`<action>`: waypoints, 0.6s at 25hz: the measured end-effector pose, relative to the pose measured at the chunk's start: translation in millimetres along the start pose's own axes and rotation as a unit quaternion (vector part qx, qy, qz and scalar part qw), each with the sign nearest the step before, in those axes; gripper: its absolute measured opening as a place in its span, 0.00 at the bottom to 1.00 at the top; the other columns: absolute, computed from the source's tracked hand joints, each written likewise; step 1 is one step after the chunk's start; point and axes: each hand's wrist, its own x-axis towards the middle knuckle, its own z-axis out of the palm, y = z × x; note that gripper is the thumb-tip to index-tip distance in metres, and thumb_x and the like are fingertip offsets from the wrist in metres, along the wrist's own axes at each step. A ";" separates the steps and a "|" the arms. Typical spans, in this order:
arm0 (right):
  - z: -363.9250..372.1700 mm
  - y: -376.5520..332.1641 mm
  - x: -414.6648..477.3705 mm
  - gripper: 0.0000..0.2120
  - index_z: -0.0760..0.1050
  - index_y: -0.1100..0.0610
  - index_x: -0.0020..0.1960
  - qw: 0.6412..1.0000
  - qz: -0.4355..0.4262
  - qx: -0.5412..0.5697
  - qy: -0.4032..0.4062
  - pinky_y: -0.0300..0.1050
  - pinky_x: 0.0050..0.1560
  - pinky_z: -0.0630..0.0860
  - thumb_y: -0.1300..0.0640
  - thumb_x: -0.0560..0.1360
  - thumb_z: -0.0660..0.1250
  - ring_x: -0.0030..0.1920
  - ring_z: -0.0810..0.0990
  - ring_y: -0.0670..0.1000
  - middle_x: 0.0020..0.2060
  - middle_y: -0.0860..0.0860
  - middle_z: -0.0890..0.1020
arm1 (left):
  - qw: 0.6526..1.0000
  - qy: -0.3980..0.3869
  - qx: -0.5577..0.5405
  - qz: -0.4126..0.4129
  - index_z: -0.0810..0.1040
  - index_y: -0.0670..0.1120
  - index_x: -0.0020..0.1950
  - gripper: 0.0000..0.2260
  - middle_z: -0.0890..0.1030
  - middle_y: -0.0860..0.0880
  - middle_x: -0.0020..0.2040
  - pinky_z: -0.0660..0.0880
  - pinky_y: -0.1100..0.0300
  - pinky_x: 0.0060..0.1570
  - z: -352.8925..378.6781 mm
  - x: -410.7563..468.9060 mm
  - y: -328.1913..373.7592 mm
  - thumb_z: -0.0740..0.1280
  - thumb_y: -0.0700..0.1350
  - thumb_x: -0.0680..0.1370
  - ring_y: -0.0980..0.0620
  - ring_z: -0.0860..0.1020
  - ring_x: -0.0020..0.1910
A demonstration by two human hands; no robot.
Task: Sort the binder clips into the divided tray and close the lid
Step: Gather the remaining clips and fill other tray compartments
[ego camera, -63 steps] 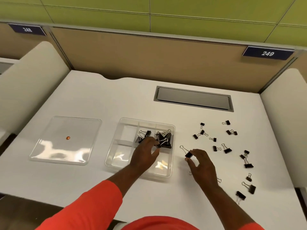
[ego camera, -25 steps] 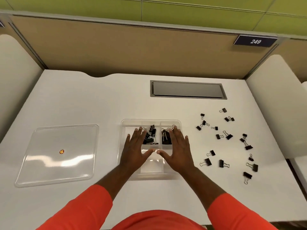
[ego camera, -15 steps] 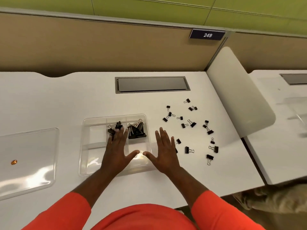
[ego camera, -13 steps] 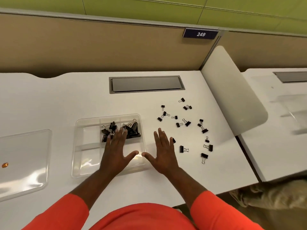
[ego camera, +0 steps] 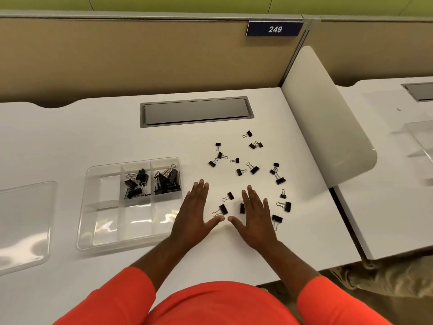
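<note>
From the head camera, both hands lie flat and spread, palms down, on the white desk (ego camera: 70, 141), holding nothing. The left hand (ego camera: 194, 214) sits just right of the clear divided tray (ego camera: 131, 241), the right hand (ego camera: 254, 216) beside it, thumbs pointing toward each other with a small gap between. Two loose binder clips (ego camera: 223, 208) lie between the hands, and a third shows at the inner edge of the right hand. More black clips are scattered over the desk beyond and to the right of the hands. In the tray, the back middle compartment holds a small pile of clips (ego camera: 137, 184) and the back right compartment holds a pile of larger ones (ego camera: 167, 182); the other compartments look bare. The clear lid (ego camera: 23, 221) lies flat on the desk, well left of the tray, partly cut off by the frame edge. A grey cable hatch (ego camera: 196, 111) is set in the desk behind, and a sign reading 249 (ego camera: 274, 29) hangs on the partition
</note>
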 end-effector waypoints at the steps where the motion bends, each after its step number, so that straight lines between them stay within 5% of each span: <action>1: 1.3 9.5 0.2 0.41 0.48 0.53 0.82 1.000 -0.002 0.001 -0.010 0.60 0.79 0.46 0.33 0.79 0.58 0.81 0.42 0.47 0.82 0.49 0.44 | 1.000 -0.006 0.000 -0.001 0.48 0.47 0.81 0.44 0.48 0.50 0.81 0.50 0.54 0.77 7.5 1.4 4.7 0.64 0.68 0.75 0.55 0.44 0.79; 8: 8.6 47.3 9.0 0.34 0.53 0.53 0.82 0.997 -0.032 0.015 -0.072 0.47 0.79 0.37 0.42 0.81 0.60 0.80 0.44 0.44 0.82 0.47 0.48 | 0.997 -0.052 0.040 -0.051 0.51 0.45 0.81 0.42 0.48 0.49 0.81 0.48 0.53 0.77 57.4 9.8 2.4 0.65 0.64 0.76 0.53 0.44 0.80; 15: 11.7 64.5 20.3 0.26 0.61 0.50 0.79 0.991 -0.087 0.036 -0.100 0.44 0.79 0.44 0.50 0.82 0.61 0.79 0.58 0.49 0.78 0.50 0.63 | 0.995 -0.020 0.038 -0.086 0.72 0.46 0.72 0.26 0.60 0.49 0.79 0.54 0.51 0.76 81.9 13.3 10.5 0.66 0.57 0.78 0.51 0.54 0.78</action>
